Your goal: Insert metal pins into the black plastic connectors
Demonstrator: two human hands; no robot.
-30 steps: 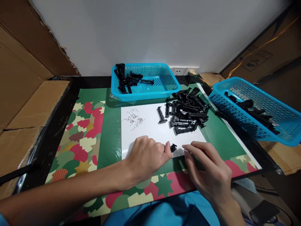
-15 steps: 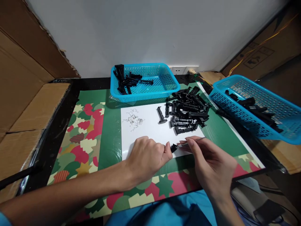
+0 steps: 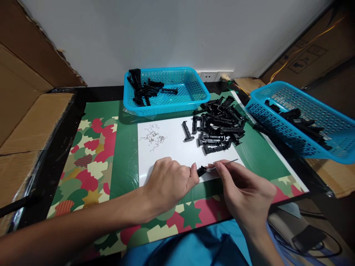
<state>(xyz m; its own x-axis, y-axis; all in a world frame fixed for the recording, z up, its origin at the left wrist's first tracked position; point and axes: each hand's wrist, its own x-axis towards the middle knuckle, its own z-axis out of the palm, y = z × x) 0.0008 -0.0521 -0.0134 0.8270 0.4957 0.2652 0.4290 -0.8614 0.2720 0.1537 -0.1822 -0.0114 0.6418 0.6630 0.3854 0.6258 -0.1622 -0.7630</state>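
My left hand (image 3: 169, 183) is closed in a fist on a small black plastic part (image 3: 201, 170), which sticks out past the thumb over the near edge of a white sheet (image 3: 172, 151). My right hand (image 3: 244, 188) pinches a thin metal tool (image 3: 226, 164), whose near end meets the black part. A pile of black plastic parts (image 3: 219, 123) lies on the sheet's far right. One single black part (image 3: 187, 131) lies apart from the pile. A small heap of thin wire springs (image 3: 152, 137) lies on the sheet's far left.
A blue basket (image 3: 194, 99) with several black parts stands behind the sheet. A second blue basket (image 3: 302, 144) with black parts sits tilted at the right. A patterned green mat (image 3: 94, 162) covers the table. Cardboard (image 3: 30, 122) lines the left; a wall socket (image 3: 213, 76) is behind.
My right hand picked up the thin metal tool from the sheet and brought it to the black part in my left hand. The view shifted slightly.
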